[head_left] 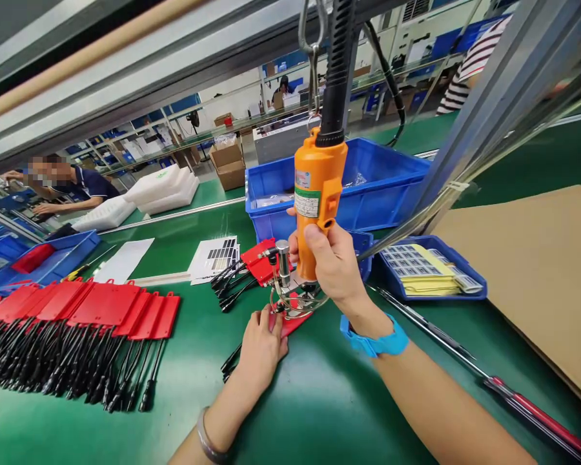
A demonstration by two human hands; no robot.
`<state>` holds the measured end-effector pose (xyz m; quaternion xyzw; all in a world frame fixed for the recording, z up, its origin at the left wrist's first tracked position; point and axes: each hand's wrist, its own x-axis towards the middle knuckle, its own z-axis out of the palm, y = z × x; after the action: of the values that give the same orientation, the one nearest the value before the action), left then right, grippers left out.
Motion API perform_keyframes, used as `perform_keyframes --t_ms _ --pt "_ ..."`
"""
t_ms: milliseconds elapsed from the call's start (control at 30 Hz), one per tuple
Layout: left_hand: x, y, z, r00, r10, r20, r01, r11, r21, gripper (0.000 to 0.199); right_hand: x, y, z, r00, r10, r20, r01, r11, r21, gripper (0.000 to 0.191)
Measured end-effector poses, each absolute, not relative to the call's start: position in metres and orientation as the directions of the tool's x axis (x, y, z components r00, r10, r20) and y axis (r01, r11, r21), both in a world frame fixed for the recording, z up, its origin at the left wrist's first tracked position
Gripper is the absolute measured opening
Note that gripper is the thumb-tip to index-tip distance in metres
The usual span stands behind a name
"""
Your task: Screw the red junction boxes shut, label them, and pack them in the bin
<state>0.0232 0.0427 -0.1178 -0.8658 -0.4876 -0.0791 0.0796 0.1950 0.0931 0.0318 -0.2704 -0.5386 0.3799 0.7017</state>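
My right hand (332,261) is wrapped round an orange electric screwdriver (311,194), which hangs upright from a metal hook (312,39) and a black corrugated hose (339,71). Below its grip, a metal fitting (283,265) with thin clear tubes reaches down to a red plastic case (293,323) on the green bench. My left hand (261,349) grips that case at its near left side, fingers resting over it. Black cables with plugs (228,365) stick out beside that hand. The screwdriver's tip is hidden behind the fittings. More red cases (264,261) lie just behind.
Rows of red cases (106,303) with black cables cover the left bench. A large blue bin (339,200) stands behind the screwdriver. To the right are a blue tray (436,294) of labels, a long red-handled rod (527,407) and cardboard (537,258). A co-worker (77,184) sits far left.
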Motion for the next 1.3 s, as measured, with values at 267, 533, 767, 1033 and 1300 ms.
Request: perform_keyframes --t_ms 267,533,767,1033,1300 --pt "0.025 0.043 -0.118 0.502 0.842 0.198 0.863 -0.502 -0.053 0.041 0.19 0.092 0.023 0.174 0.837 0.519 -0.182 0.545 -0.818 0.037" --pt "0.025 0.044 -0.116 0.508 0.839 0.197 0.859 -0.511 -0.036 0.027 0.183 0.091 0.005 0.247 0.781 0.573 -0.047 0.6 -0.798 0.036" --pt "0.021 0.045 -0.11 0.558 0.807 0.193 0.826 -0.562 -0.039 0.028 0.181 0.077 0.007 0.209 0.78 0.59 -0.081 0.615 -0.785 0.037" --pt "0.015 0.042 -0.107 0.597 0.783 0.176 0.795 -0.606 -0.003 0.046 0.187 0.095 0.082 0.307 0.718 0.624 -0.081 0.673 -0.735 0.041" --pt "0.019 0.041 -0.098 0.555 0.831 0.029 0.832 -0.555 -0.018 0.054 0.177 0.128 0.053 0.297 0.707 0.641 -0.145 0.697 -0.702 0.042"
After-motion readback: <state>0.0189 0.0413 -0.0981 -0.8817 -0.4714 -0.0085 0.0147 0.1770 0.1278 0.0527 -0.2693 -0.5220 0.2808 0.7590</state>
